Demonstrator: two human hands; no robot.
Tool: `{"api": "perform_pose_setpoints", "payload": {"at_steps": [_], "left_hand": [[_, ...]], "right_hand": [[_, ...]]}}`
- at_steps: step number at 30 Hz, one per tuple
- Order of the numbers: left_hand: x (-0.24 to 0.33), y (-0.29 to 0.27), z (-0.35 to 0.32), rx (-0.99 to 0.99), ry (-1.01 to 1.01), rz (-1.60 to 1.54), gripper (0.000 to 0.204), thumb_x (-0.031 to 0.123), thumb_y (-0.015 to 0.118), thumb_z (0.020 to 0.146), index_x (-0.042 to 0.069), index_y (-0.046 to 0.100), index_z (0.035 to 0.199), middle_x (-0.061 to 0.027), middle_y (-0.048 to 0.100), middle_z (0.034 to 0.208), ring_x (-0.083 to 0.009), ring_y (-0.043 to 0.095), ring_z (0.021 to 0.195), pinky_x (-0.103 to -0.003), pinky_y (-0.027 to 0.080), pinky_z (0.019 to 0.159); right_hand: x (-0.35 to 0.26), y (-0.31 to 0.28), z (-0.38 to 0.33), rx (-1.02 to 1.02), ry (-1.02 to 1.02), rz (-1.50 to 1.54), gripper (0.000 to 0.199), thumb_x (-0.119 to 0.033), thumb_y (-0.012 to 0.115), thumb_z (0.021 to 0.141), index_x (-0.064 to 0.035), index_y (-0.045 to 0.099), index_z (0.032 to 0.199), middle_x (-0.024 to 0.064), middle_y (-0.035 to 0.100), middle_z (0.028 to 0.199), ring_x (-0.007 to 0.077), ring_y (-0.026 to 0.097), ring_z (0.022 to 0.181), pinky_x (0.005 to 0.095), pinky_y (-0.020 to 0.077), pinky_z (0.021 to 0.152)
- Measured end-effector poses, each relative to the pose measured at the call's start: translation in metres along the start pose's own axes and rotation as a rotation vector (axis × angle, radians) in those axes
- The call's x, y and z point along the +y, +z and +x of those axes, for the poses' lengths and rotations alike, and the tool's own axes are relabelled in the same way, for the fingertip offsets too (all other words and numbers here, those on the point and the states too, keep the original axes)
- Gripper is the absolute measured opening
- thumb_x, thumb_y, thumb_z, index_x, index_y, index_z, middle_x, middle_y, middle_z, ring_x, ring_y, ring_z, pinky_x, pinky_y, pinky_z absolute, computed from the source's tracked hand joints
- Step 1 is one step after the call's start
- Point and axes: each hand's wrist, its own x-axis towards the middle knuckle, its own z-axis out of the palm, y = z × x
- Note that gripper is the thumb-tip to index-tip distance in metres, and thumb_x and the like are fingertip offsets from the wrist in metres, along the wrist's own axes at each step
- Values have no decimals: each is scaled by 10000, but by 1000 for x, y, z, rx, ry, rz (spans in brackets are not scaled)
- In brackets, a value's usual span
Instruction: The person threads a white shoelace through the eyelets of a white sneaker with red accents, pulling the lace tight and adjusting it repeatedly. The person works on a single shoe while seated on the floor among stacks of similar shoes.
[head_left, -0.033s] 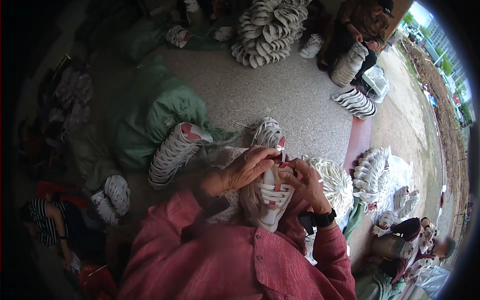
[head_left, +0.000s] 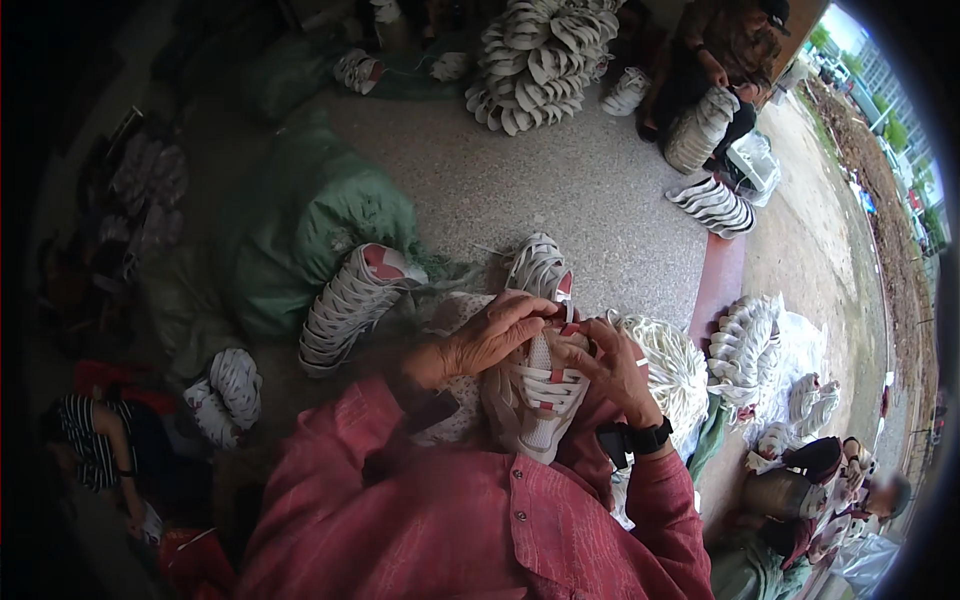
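A white shoe upper [head_left: 540, 405] with red trim and white lacing rests in my lap, toe end toward me. My left hand [head_left: 488, 338] grips its top edge from the left, fingers curled over it. From the right, my right hand [head_left: 612, 368] pinches the same top edge; a black watch sits on that wrist. Both hands meet at the upper's far end. My red sleeves fill the lower part of the view.
A stacked row of white uppers [head_left: 350, 300] lies left of my hands beside a green sack [head_left: 300, 225]. Another upper [head_left: 540, 265] sits just beyond. A bundle of white cord [head_left: 678, 368] lies at my right. A large pile of white pieces [head_left: 540, 55] and other seated people [head_left: 720, 70] surround me.
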Motion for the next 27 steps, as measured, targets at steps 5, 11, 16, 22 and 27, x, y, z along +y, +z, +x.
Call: {"api": "perform_pose_setpoints", "payload": {"at_steps": [5, 11, 16, 22, 27], "left_hand": [[-23, -7, -14, -74, -88, 26, 325, 283, 451, 1094, 51, 647, 1213, -88, 644, 1100, -196, 604, 977, -340, 484, 893], [-19, 31, -4, 194, -210, -74, 250, 258, 558, 1059, 44, 675, 1116, -49, 670, 839, -119, 611, 662, -301, 503, 627], [8, 36, 15, 256, 0, 372, 179, 229, 660, 983, 60, 682, 1038, -70, 658, 769, -250, 673, 693, -367, 525, 610], [-15, 36, 21, 57, 63, 287, 265, 247, 646, 960, 140, 599, 1198, -86, 644, 1019, -312, 673, 849, -405, 539, 705], [-5, 24, 27, -67, 62, 232, 300, 201, 675, 938, 105, 594, 1210, -87, 638, 1062, -285, 647, 1029, -378, 529, 845]], "right_hand": [[-10, 9, 9, -16, -115, -229, 396, -301, 746, 886, 13, 645, 1103, 123, 569, 957, 262, 499, 943, 391, 357, 946], [-1, 16, 11, -10, -138, -226, 371, -329, 749, 864, -57, 669, 1103, 106, 593, 995, 286, 491, 967, 420, 301, 1010], [-2, 19, 9, -20, -131, -219, 352, -333, 742, 884, -85, 670, 1122, 95, 612, 992, 275, 515, 982, 419, 297, 1005], [7, 28, 1, 65, 31, 524, 274, -226, 605, 1020, -31, 608, 1213, 10, 622, 1018, 109, 559, 978, 297, 412, 959], [27, 29, -4, 233, 17, 816, 190, -165, 564, 1045, -17, 633, 1143, 27, 625, 1104, 108, 564, 1041, 272, 424, 968]]}}
